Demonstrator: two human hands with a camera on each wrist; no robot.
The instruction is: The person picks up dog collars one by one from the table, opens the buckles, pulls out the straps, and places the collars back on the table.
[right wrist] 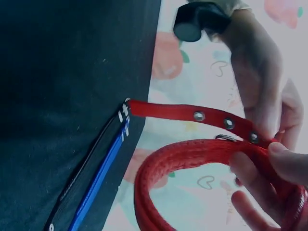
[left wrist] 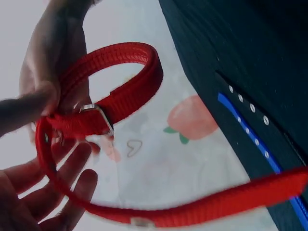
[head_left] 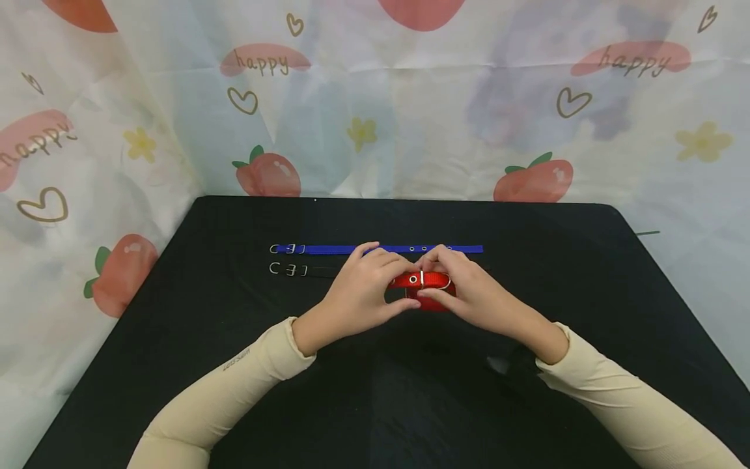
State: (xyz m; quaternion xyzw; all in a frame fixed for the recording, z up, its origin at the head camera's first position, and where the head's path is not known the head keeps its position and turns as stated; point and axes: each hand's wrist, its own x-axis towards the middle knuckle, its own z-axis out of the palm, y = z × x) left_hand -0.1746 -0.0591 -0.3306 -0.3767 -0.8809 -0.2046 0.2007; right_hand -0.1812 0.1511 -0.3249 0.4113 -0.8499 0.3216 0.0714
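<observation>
A red collar (head_left: 436,280) with a metal buckle, a D-ring and eyelets is held up over the table between both hands. In the left wrist view the red collar (left wrist: 130,108) forms a loop through its buckle, and its free strap end hangs out to the right. My left hand (head_left: 369,286) pinches the strap near the eyelets between thumb and fingers. On the other side, my right hand (head_left: 477,296) grips the looped part by the buckle. Eyelets line the red strap (right wrist: 166,109) in the right wrist view.
Behind the hands, a blue collar (head_left: 334,249) lies straight across the black table (head_left: 246,391). A black collar (head_left: 321,271) lies parallel in front of it, partly hidden by the left hand. Printed cloth (head_left: 410,104) hangs behind and beside the table.
</observation>
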